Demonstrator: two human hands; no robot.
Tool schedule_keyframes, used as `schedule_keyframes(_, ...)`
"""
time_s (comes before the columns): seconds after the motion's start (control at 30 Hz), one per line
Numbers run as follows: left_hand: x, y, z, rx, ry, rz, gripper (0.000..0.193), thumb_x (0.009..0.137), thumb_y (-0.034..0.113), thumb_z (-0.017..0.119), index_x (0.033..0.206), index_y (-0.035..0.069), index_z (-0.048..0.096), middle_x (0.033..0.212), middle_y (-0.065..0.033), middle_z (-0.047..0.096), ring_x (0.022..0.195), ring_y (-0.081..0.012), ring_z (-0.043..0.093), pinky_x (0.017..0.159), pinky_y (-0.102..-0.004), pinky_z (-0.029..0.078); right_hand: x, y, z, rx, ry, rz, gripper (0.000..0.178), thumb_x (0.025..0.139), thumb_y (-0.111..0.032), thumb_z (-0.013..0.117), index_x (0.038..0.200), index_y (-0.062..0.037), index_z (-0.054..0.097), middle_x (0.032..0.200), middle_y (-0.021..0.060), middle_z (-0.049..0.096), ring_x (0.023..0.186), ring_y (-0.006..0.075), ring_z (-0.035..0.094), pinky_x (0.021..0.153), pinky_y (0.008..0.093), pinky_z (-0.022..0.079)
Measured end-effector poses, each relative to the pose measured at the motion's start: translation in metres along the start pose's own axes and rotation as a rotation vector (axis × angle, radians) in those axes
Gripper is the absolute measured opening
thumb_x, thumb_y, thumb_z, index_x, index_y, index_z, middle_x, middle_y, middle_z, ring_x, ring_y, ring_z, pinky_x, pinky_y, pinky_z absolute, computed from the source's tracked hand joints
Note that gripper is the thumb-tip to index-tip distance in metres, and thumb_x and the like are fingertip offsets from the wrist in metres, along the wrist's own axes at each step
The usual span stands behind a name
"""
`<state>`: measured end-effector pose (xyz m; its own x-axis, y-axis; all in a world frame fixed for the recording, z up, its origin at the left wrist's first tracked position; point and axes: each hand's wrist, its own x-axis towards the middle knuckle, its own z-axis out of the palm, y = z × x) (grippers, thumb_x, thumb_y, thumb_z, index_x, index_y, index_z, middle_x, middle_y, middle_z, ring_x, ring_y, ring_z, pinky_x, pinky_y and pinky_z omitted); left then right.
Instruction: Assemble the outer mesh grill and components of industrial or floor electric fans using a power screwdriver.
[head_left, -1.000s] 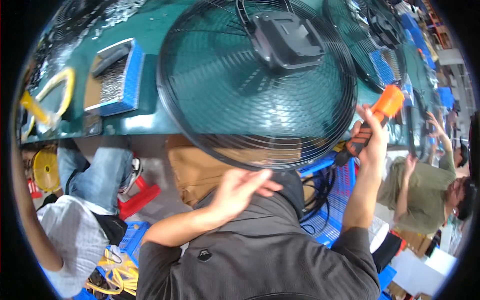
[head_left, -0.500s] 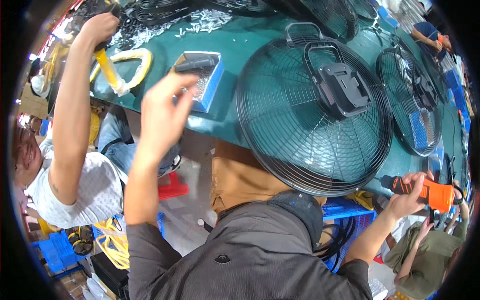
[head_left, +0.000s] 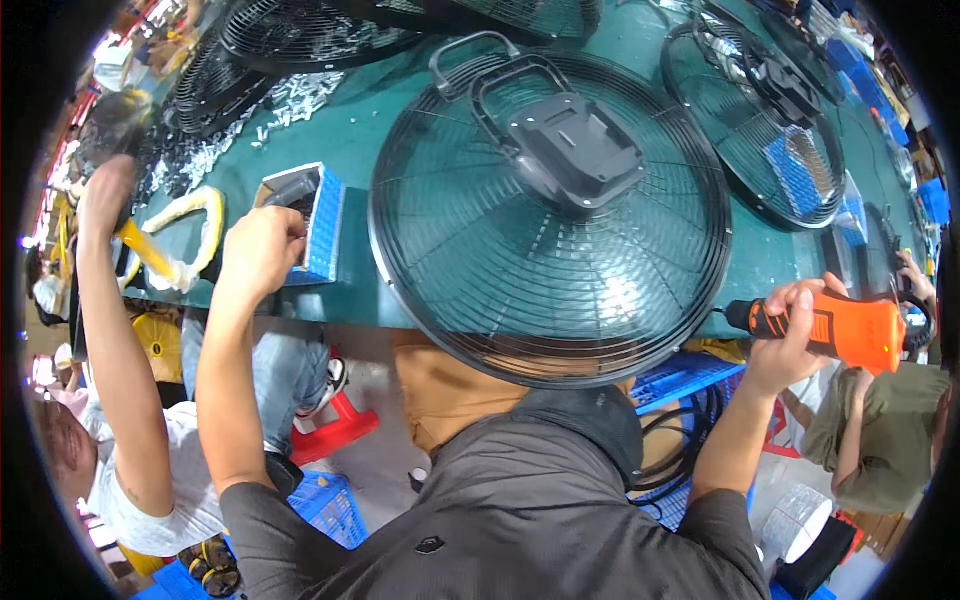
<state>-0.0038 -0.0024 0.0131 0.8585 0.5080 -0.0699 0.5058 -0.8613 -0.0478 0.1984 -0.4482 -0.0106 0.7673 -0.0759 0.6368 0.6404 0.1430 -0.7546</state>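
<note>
box (head_left: 327, 232), open-topped with blue-patterned sides, stands close to the near edge of the green counter (head_left: 355, 130), to the left of the large wire guard (head_left: 560, 245). i record the left hand (head_left: 258, 250) as the nearer one: it is at the box's left, with its fingers bent over the rim into the opening. from the fingers, the inside of the box lies just to the right and beneath. its longer side appears to run away from the body. i cannot tell whether these fingers are together, apart or clamped on anything; their tips are lost against the dark contents. a dark grey piece (head_left: 291, 189) lies toward the far end of the box.

the right hand (head_left: 790, 335) is well apart from the box, beyond the guard. its fingers are clamped around an orange power tool (head_left: 860, 332). the tool's long axis runs roughly left to right, dark nose toward the guard's right rim. nose and rim are near each other; i cannot confirm contact from here.

the guard rests between the two hands, its near rim overhanging the counter, a black housing (head_left: 578, 150) on top. a co-worker's hand (head_left: 108, 190) is farther left, clear of the box.
</note>
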Motion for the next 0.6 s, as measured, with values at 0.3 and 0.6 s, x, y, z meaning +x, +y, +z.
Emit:
schedule_keyframes(0.3,-0.034,0.005,0.003,-0.513,0.333,-0.051,0.013,0.085,0.007,0.064,0.096,0.001,0.068,0.082,-0.0105,0.066,0.069,-0.0181,0.061,0.065,-0.0293,0.046,0.005,-0.004,-0.016,-0.021,-0.035,0.067,0.035,0.09,0.002,0.053,0.122,0.0075,0.042,0.084,0.0112,0.053,0.067,0.0153,0.052,0.062,0.0276,0.046)
schedule_keyframes(0.6,-0.149,0.135,0.049,-2.122,-0.451,0.084,0.014,0.086,0.001,0.062,0.098,-0.004,0.068,0.087,-0.0161,0.065,0.062,-0.0128,0.058,0.055,-0.0223,0.046,-0.003,-0.078,-0.009,0.573,-0.173,0.15,0.05,0.087,-0.026,0.063,0.119,0.0047,0.041,0.083,0.0094,0.05,0.06,0.0129,0.048,0.054,0.0221,0.04)
